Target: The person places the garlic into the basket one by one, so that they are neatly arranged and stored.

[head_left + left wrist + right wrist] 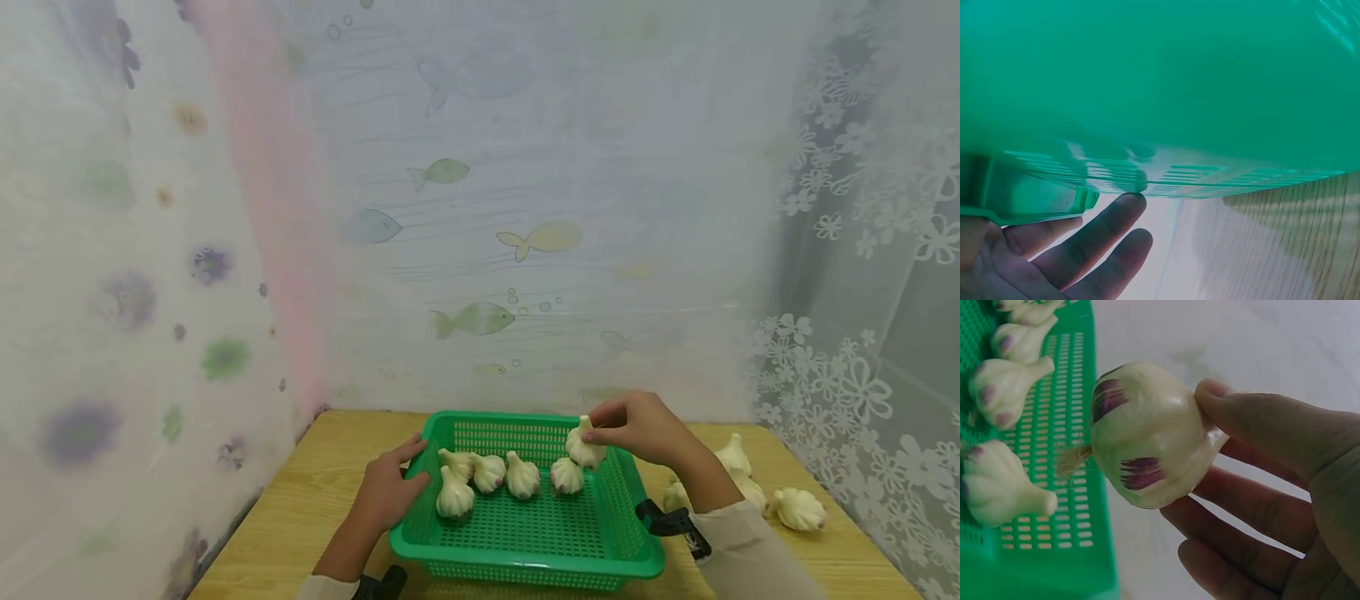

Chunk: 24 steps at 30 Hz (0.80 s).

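A green plastic basket (pixel 525 558) stands on the table with several garlic bulbs (pixel 522 477) inside, toward its far and left parts. My left hand (pixel 392 487) holds the basket's left rim, thumb over the edge; in the left wrist view its fingers (pixel 1094 240) lie along the outer wall under the rim. Over the basket's far right corner, my right hand (pixel 637 429) pinches another garlic bulb (pixel 1147 434) by its stem end between thumb and fingers. That bulb has purple streaks, and its root tuft points away from the palm toward the basket.
More garlic bulbs (pixel 798 509) lie on the wooden table (pixel 315 467) to the right of the basket, some partly hidden behind my right wrist. A patterned curtain (pixel 555 350) hangs behind the table, and others hang on both sides.
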Available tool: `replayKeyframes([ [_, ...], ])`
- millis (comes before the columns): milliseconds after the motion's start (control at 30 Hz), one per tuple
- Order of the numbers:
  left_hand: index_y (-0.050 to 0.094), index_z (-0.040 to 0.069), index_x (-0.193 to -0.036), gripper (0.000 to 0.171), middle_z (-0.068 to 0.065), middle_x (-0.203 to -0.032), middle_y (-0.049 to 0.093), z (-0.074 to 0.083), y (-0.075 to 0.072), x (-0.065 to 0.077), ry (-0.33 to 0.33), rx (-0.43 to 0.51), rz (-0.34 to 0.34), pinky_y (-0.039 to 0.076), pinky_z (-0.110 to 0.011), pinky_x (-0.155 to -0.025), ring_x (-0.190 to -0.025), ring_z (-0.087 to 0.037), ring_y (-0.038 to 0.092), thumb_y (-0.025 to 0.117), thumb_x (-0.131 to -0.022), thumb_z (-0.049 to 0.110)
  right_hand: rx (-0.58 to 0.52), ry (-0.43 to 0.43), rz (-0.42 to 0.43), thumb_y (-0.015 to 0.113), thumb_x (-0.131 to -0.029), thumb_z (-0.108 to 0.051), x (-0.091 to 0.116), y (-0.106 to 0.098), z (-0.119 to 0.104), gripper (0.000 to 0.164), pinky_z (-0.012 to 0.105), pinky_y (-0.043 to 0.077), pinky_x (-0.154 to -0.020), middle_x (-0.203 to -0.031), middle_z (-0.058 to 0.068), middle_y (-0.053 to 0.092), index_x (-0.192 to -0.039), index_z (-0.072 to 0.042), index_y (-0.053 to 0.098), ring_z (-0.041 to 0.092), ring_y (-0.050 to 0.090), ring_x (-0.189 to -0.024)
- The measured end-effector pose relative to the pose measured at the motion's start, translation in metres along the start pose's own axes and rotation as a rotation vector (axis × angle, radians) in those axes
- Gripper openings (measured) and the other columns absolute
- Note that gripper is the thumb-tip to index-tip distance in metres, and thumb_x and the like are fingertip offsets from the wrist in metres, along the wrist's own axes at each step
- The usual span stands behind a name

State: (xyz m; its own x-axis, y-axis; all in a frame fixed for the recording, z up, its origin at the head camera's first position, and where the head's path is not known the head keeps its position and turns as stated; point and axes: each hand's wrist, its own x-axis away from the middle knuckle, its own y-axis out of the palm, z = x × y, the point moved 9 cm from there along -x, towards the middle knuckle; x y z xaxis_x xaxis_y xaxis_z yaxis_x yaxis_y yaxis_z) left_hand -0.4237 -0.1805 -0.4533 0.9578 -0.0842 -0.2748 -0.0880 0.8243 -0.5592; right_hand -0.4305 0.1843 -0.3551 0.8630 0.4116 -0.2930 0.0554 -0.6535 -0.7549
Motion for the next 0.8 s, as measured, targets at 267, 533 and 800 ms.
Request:
replayKeyframes([
  [267,0.055,0.007,-0.151,0.055,-0.007,-0.162,0.045,-0.001,-0.001,0.0,0.0,-0.007,0.006,0.048,-0.032,-0.056,-0.106,-0.029,0.072,0.065,-0.097,0.011,-0.028,-0.063,-0.066,0.08,-0.091,-0.032,-0.017,0.028,-0.017,0.02,0.038,0.059,-0.077,-0.104,0.001,0.079,-0.104,-0.017,0.082,0.018,0.073,-0.092],
  [533,0.054,0.008,-0.151,0.055,-0.004,-0.163,0.044,-0.004,0.0,-0.001,-0.012,-0.011,0.009,0.049,-0.031,-0.058,-0.106,-0.028,0.072,0.065,-0.097,0.012,-0.029,-0.094,-0.119,0.079,-0.092,-0.034,-0.031,0.054,-0.032,0.018,0.036,0.059,-0.076,-0.096,-0.004,0.079,-0.101,-0.019,0.083,0.013,0.072,-0.087],
  [800,0.055,0.007,-0.151,0.055,-0.006,-0.163,0.044,-0.001,0.001,0.0,0.003,-0.013,0.003,0.047,-0.032,-0.055,-0.104,-0.028,0.072,0.066,-0.097,0.011,0.0,-0.076,-0.142,0.081,-0.089,-0.037,-0.041,0.074,-0.036,0.028,0.039,0.06,-0.081,-0.108,0.0,0.079,-0.109,-0.018,0.082,0.017,0.074,-0.096],
])
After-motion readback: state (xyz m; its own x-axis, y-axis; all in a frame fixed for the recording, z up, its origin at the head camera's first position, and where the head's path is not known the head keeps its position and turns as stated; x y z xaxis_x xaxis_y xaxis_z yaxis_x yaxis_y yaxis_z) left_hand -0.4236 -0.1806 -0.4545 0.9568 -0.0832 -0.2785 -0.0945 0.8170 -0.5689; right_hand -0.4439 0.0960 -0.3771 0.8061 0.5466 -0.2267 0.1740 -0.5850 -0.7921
